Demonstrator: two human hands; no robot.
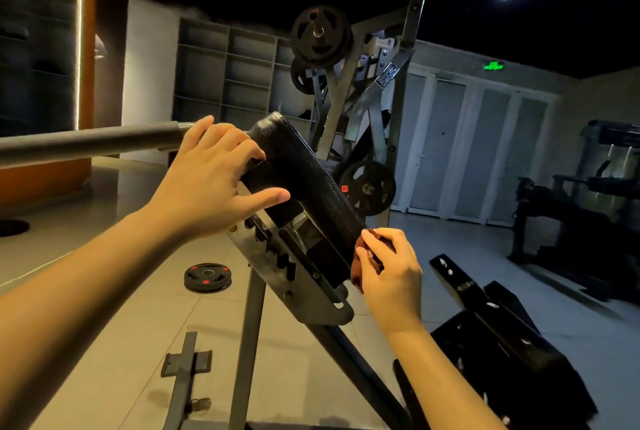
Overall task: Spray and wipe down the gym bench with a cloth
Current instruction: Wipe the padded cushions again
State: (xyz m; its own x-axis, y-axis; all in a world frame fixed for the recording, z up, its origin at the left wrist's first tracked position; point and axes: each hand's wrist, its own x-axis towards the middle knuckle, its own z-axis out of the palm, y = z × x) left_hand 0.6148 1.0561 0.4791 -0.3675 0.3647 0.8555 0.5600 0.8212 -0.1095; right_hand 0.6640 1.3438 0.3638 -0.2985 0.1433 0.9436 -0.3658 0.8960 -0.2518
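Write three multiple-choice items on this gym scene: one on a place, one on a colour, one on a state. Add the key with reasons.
1. Where does the loose weight plate lie?
A. on the floor
B. on a shelf
C. in a hand

2. What colour is the cloth?
A. white
B. reddish-brown
C. blue

3. What is the right hand doing?
A. hanging empty
B. holding a bottle
C. gripping the cloth

Key:
1 A: the plate lies flat on the floor, left of the bench frame.
2 B: dark red fabric shows between the fingers.
3 C: the fingers curl round the cloth, which is held against the black pad.
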